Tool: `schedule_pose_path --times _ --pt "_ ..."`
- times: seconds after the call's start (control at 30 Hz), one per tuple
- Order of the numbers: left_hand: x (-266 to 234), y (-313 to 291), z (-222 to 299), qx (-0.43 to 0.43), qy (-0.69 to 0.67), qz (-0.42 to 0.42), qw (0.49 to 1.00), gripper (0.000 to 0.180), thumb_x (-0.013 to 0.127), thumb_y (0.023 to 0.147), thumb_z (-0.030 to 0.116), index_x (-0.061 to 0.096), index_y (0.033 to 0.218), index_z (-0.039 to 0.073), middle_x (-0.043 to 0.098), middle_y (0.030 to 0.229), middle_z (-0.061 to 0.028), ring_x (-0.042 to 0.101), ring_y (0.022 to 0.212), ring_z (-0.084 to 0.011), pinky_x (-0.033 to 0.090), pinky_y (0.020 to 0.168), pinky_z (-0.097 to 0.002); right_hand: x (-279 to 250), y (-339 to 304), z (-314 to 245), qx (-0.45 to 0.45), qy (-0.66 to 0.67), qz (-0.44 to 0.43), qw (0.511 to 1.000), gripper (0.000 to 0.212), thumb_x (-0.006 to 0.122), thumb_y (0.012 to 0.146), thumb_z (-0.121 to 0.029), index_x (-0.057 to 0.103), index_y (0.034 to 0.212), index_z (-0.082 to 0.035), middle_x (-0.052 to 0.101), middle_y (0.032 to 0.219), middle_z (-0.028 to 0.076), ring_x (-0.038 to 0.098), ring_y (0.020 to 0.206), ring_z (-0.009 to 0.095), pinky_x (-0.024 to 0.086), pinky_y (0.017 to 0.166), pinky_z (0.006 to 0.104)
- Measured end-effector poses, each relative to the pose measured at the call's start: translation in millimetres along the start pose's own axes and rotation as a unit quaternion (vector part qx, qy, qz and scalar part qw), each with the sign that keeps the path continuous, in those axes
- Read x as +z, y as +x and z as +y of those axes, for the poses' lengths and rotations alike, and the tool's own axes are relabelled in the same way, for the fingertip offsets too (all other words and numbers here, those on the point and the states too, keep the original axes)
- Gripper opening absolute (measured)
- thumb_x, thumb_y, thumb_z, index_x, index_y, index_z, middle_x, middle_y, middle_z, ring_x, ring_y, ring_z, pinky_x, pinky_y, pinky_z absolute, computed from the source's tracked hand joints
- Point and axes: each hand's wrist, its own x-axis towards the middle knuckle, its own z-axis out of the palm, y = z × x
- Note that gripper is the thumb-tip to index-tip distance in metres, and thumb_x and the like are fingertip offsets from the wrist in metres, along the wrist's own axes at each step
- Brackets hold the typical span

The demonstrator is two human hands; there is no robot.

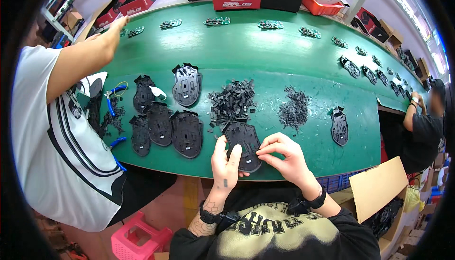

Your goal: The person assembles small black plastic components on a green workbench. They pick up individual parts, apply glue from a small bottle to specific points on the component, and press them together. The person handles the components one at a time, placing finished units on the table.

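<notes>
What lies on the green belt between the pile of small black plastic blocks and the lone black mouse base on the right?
In the head view, a heap of tiny dark grey plastic bits lies between the block pile and the lone base.

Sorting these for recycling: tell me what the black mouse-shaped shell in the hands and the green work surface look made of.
Black mouse-shaped shell: probably moulded plastic, matte, with ribs and cut-outs on its inner face. The left hand holds it; the right hand pinches its edge. Green work surface: a smooth, slightly glossy sheet showing lamp glare, possibly a rubber or plastic belt.

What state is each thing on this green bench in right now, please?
left hand: gripping the black shell.
right hand: pinching at the shell's right edge.
black shell: held, lower end against the bench edge.
small black clips: loose pile.
blue-handled pliers: lying unused.
</notes>
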Motion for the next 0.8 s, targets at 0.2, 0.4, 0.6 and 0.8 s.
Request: schedule_pose_path --times 0.2,0.4,0.6,0.8 --pt "-1.7 1.0 -2.3 0.000 0.010 -0.011 1.000 0.030 0.050 0.097 0.020 0.041 0.120 0.003 0.063 0.070 -0.0055 0.054 0.045 -0.0068 0.042 0.038 -0.0186 1.8 -0.4 2.7 -0.001 -0.018 -0.004 1.000 0.017 0.072 0.074 -0.001 0.068 0.090 -0.006 0.061 0.090 0.006 0.061 0.085 0.020 0.050 0.075 0.0303" --pt "-1.6 1.6 -2.4 -0.006 0.023 -0.008 1.000 0.029 0.050 0.097 0.020 0.041 0.118 0.002 0.063 0.069 -0.0055 0.055 0.045 -0.0071 0.042 0.038 -0.0196 0.3 1.1 0.3 -0.008 -0.052 -0.008 0.999 0.014 0.071 0.075 0.000 0.065 0.087 -0.005 0.060 0.090 0.008 0.061 0.084 0.022 0.050 0.074 0.0307" --pt "-2.9 1.1 -1.7 -0.006 0.042 -0.004 0.999 0.029 0.050 0.097 0.018 0.041 0.119 0.002 0.063 0.069 -0.0058 0.055 0.045 -0.0074 0.043 0.038 -0.0199 3.0 7.7 -9.3 0.010 -0.060 -0.035 0.998 0.016 0.069 0.074 0.003 0.058 0.085 -0.002 0.055 0.089 0.009 0.060 0.079 0.023 0.050 0.071 0.0322" --pt "-8.2 -0.3 -2.5 -0.022 0.029 -0.012 0.999 0.030 0.049 0.097 0.020 0.040 0.120 0.003 0.063 0.071 -0.0063 0.055 0.044 -0.0081 0.043 0.038 -0.0198 1.0 18.7 -16.1 0.044 -0.052 -0.105 0.992 0.014 0.067 0.078 -0.001 0.055 0.085 -0.002 0.052 0.086 0.010 0.059 0.073 0.021 0.049 0.065 0.0321"
